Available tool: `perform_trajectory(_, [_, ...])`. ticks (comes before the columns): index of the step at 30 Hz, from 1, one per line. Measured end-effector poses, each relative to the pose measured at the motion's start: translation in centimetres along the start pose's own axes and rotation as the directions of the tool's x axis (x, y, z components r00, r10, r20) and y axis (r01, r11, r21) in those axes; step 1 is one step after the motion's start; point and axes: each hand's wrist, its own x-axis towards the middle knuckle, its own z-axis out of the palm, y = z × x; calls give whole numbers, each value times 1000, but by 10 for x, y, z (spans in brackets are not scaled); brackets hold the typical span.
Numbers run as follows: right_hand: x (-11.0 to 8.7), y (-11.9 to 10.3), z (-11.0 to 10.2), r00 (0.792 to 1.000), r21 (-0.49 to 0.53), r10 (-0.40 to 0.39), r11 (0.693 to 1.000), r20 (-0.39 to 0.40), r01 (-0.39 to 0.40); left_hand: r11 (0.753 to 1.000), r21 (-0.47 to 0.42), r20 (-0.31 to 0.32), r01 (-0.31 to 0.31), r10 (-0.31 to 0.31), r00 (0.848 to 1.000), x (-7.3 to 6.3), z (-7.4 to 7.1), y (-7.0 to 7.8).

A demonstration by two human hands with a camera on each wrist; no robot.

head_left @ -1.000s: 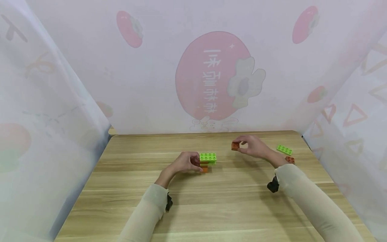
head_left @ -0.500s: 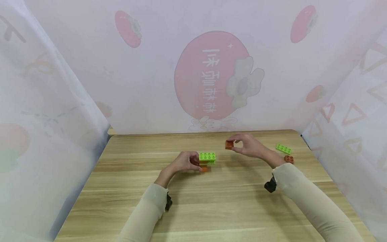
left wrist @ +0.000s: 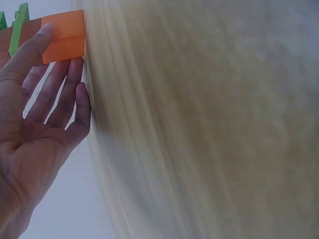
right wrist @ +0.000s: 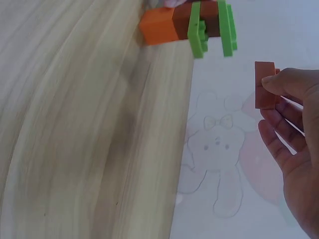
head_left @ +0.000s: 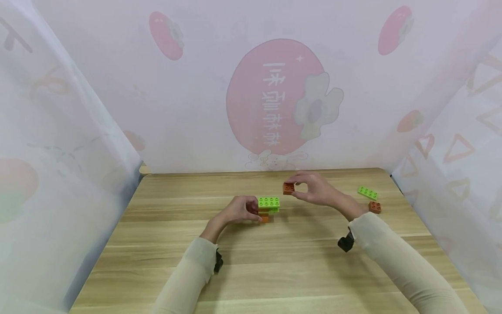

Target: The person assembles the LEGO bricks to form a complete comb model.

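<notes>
My left hand [head_left: 238, 210] grips a small stack of toy building bricks standing on the table, thumb and fingers on opposite sides of its orange base brick [left wrist: 65, 37]. Above the orange come a brown brick [right wrist: 182, 21], a green plate [right wrist: 197, 32], another brown brick [right wrist: 211, 17] and a studded green plate [head_left: 269, 202] on top. The green plates stick out to the right of the stack. My right hand [head_left: 315, 188] pinches a reddish-brown brick [head_left: 288, 188] between thumb and fingers, studs up. It hangs in the air a little right of the stack, higher than its top, apart from it.
A loose green plate [head_left: 368, 192] lies at the right rear of the wooden table [head_left: 243, 279], with a brown brick [head_left: 374, 207] just in front of it. A pale printed cloth [head_left: 196, 109] rises behind the table's back edge and on both sides.
My right hand has moved left with the brown brick, nearer the stack. My left hand and the stack have stayed in place.
</notes>
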Motion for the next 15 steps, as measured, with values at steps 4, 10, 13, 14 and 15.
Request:
perform_trajectory(4, [5,-9,1,999,33,-38,999,1,38,1000,17,-9,-5,5,1000,0,0,0])
perform_trajectory(10, [12,-19,4,998,59,-69,996,12,69,1000,22,-7,4,-3,1000,1,0,-1])
perform_trajectory(13, [15,-22,7,996,51,-85,995,19,84,1000,20,-5,-4,4,1000,1,0,-2])
perform_trajectory(14, [16,-23,8,996,49,-93,995,17,92,1000,18,-4,-4,4,1000,1,0,-2])
perform_trajectory(15, [17,-24,10,995,49,-101,994,17,100,1000,18,-3,-4,4,1000,1,1,-2])
